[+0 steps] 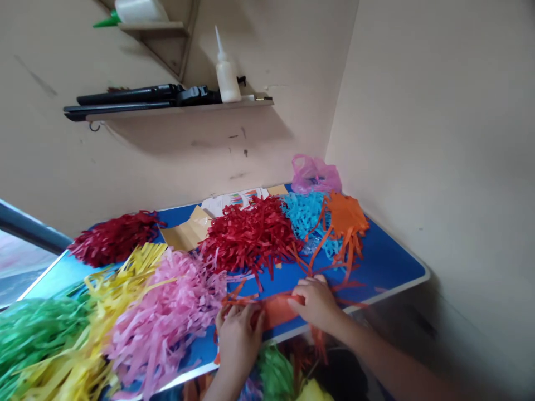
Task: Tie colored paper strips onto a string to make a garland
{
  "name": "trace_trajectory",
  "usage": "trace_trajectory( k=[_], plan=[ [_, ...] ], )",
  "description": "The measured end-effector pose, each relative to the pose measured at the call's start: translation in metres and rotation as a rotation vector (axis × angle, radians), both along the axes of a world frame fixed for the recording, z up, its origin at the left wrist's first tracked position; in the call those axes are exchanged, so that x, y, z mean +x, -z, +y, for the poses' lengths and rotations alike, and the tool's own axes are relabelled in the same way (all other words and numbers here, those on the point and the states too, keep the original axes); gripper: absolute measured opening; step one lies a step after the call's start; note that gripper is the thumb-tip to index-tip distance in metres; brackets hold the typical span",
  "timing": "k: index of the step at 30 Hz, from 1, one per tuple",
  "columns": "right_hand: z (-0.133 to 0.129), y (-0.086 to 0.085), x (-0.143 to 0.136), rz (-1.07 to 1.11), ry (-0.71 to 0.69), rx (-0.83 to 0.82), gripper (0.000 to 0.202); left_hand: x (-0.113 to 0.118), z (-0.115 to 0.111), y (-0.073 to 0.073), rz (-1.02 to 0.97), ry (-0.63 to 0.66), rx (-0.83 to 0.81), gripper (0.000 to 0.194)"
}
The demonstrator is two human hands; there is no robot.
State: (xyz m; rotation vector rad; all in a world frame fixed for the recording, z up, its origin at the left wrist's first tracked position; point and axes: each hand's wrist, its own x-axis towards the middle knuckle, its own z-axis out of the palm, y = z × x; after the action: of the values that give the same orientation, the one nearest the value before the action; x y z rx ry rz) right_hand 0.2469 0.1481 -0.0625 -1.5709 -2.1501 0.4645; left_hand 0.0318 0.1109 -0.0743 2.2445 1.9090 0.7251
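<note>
A strip of orange fringed paper (278, 311) lies near the front edge of the blue table, its cut strands spreading out at both ends. My left hand (239, 333) has its fingers curled over the left end. At the right end, my right hand (318, 303) grips the paper between thumb and fingers. The fingertips of my left hand are partly hidden. Just beyond my right hand sits another orange fringed piece (346, 214), with loose strands trailing toward me. Pink fringed paper (171, 317) is heaped left of my left hand.
Red fringe (251, 231), blue fringe (307, 214), yellow fringe (129, 289), green fringe (42, 328) and dark red fringe (117, 238) cover much of the blue table (388, 259). A pink plastic bag (315, 175) stands in the corner. Above, a wall shelf (184, 110) holds a glue bottle (228, 78).
</note>
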Motion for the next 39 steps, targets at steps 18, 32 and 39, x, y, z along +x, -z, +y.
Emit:
trace_trajectory(
  k=[18,32,39],
  plan=[
    [0.004,0.012,0.005,-0.101,0.018,0.015,0.020,0.018,0.022,-0.012,0.344,-0.036,-0.095,0.036],
    [0.003,-0.040,0.058,-0.059,0.065,0.189,0.022,0.010,0.024,-0.007,0.312,0.415,0.113,0.011],
    [-0.004,-0.010,0.017,-0.269,-0.429,0.120,0.022,0.014,0.015,-0.031,0.263,0.434,0.010,0.021]
  ],
)
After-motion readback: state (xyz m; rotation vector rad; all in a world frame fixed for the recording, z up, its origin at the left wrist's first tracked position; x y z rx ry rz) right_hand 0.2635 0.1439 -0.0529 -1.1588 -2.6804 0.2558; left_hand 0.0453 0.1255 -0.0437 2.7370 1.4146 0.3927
